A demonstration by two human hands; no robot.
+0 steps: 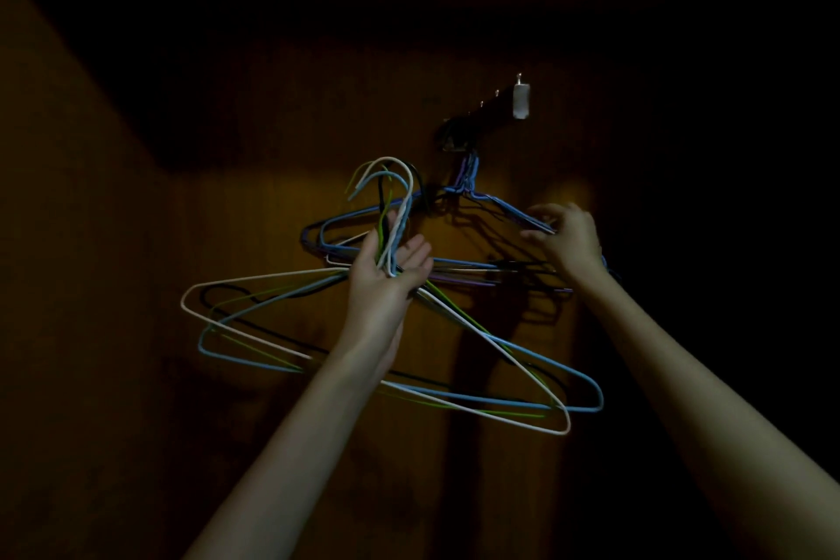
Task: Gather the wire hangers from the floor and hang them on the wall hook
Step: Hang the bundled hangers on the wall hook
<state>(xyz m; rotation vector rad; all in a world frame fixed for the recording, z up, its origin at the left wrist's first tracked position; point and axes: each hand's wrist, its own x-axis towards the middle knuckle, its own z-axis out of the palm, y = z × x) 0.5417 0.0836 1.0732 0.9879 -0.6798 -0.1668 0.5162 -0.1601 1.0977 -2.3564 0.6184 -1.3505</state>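
Two bundles of wire hangers show against a dim brown wall (254,205). One bundle, the held hangers (454,377), is white, pale blue, green and black; their twisted necks run up through the left hand (386,273), which is raised palm toward the camera. The necks lie in the cleft between thumb and forefinger, with the thumb on the left of them and the fingers (416,252) on the right, loosely curled round the wires rather than clenched. Above the hand their curved hook ends (395,177) stand free in the air, just left of and below the wall hook, not yet over it. Below the hand the triangular bodies fan out, reaching down past the forearm on both sides.

Several other hangers, the hung hangers (454,261), blue, purple and black, already dangle from the wall hook (454,141), a dark fitting at the lower end of a rail (491,109) of small pegs that slants up to the right, where a small pale tag-like object (522,101) hangs. The right hand (568,236) is at the right shoulder of this hung bundle; its thumb and fingertips are narrowly bent and pinch the blue wires there. The hands are well apart, with the hung bundle's lower bars passing behind the left hand.
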